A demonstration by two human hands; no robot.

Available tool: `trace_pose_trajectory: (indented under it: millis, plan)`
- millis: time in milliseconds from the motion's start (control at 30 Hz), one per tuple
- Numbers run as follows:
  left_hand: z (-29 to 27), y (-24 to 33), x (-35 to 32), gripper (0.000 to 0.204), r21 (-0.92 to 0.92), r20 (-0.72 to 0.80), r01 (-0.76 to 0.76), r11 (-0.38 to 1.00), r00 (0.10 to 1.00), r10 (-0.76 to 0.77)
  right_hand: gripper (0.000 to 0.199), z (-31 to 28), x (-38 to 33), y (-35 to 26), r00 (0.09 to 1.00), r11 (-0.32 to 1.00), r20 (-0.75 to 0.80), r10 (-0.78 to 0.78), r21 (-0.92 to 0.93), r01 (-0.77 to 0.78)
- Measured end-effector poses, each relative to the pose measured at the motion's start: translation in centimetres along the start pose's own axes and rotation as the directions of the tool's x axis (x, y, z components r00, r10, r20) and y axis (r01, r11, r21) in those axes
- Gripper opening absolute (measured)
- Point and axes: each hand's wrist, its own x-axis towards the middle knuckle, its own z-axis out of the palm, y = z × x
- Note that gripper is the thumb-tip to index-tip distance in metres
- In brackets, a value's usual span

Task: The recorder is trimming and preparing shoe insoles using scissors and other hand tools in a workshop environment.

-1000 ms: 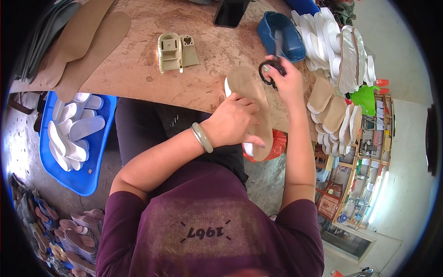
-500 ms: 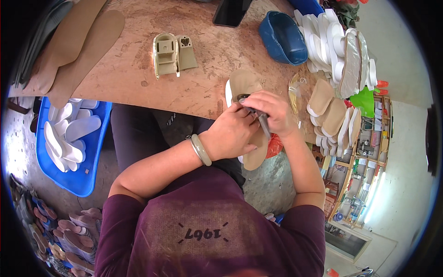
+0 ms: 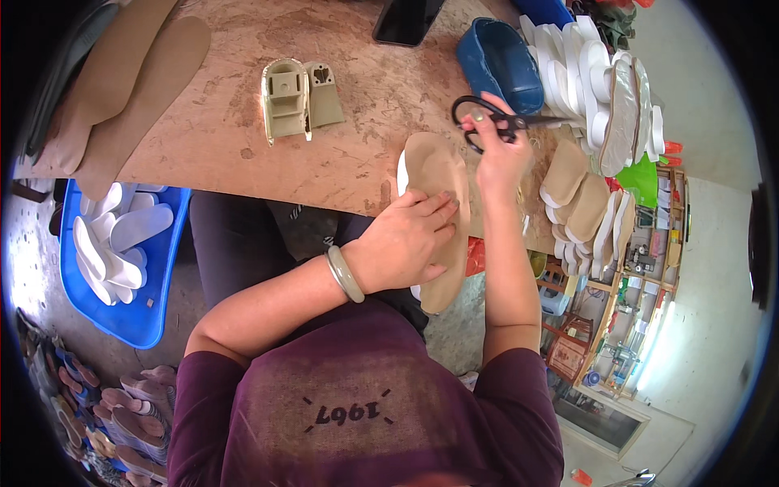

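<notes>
Your left grip (image 3: pixel 406 241) is lying across a tan-topped, white-edged sole (image 3: pixel 455 250), fingers spreading over its upper face; whether it is also clasping an edge, you cannot tell. The sole is straddling the near edge of the wooden surface (image 3: pixel 365 105), one end jutting toward you. Your right grip (image 3: pixel 501 154) is grasping black-handled scissors (image 3: pixel 519 122), blades pointing right, clear of the sole. The sole is seemingly being light and springy, its long sides probably offering the safest hold.
</notes>
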Motion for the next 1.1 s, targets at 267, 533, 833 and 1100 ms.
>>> trace_pose_trajectory:
  millis: [267, 533, 833, 1100]
  plan:
    - [-1.3, 0.6, 0.5, 0.049, 0.002, 0.156, 0.067, 0.998, 0.986, -0.066, 0.026, -0.7, -6.0, -2.0, 0.829, 0.661, 0.487, -0.277, -0.529, 0.532]
    - [0.0, -0.2, 0.2, 0.046, 0.040, 0.016, -0.031, 0.999, 0.999, 0.030, 0.034, -1.8, -1.8, 0.5, 0.956, 0.979, -0.240, 0.171, 0.148, -0.137]
    - [-6.2, -4.2, 4.6, 0.023, -0.177, 0.620, -0.101, 0.979, 0.761, 0.191, 0.032, -4.1, -5.4, -3.3, 0.997, 0.997, 0.024, -0.069, 0.025, 0.069]
    - [-3.8, 3.9, 1.6, 0.055, 0.560, 0.314, 0.031, 0.828, 0.917, -0.247, 0.029, -3.4, -5.6, -1.2, 0.879, 0.819, 0.386, -0.279, -0.382, 0.428]
